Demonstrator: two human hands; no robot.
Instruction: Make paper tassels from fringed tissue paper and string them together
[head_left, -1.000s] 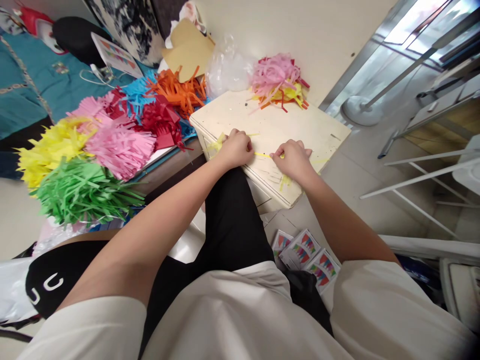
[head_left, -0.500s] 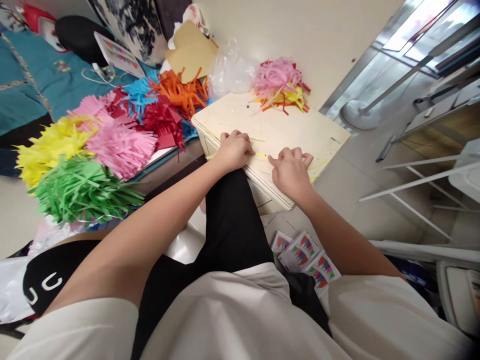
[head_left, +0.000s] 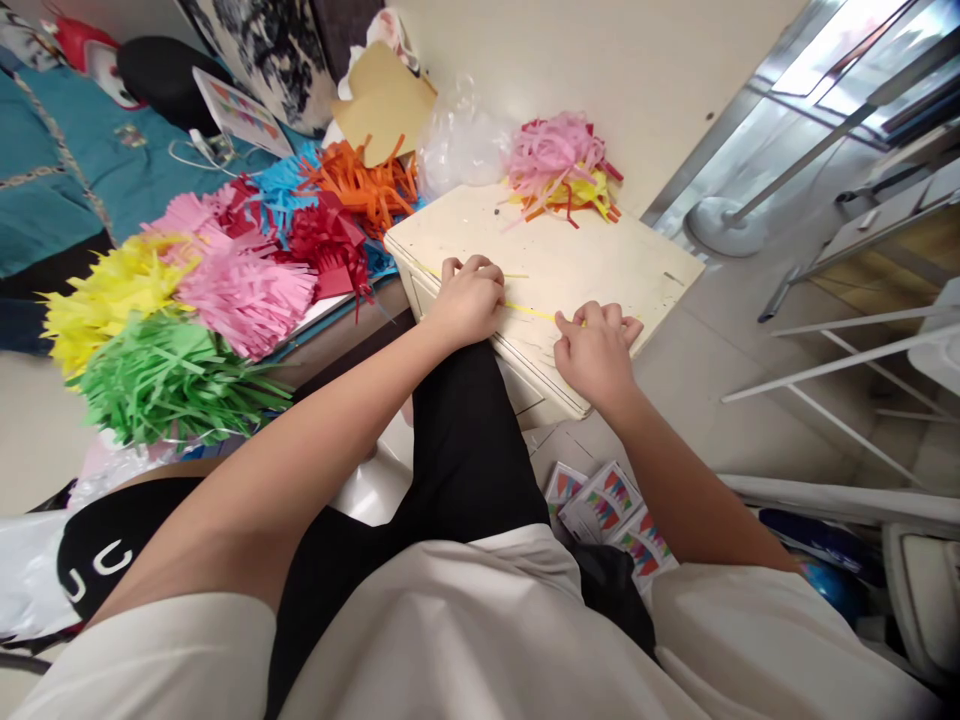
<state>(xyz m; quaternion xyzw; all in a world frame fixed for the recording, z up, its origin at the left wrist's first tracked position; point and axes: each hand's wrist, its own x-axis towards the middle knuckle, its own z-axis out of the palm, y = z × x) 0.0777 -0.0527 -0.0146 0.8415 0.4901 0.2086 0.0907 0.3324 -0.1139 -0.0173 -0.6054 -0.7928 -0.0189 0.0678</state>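
Observation:
A thin yellow strip (head_left: 531,311), either paper or string, stretches between my two hands just over the cream cabinet top (head_left: 465,225). My left hand (head_left: 469,298) pinches one end near the front edge, its fingers curled. On the other side my right hand (head_left: 596,350) grips the strip between thumb and forefinger. Beyond my hands, at the back of the cabinet top, lies a pile of fringed paper tassels (head_left: 562,165) in pink, red, yellow and orange.
To the left are heaped tassels in green (head_left: 176,380), yellow (head_left: 112,300), pink (head_left: 247,300), red and orange (head_left: 364,185). Clear plastic wrap (head_left: 461,150) sits behind the cabinet. Printed packets (head_left: 604,505) lie on the floor below; a white metal frame (head_left: 825,365) stands right.
My right hand has moved a little to the right, away from my left hand, and more of the yellow strip shows between them. My left hand has hardly moved.

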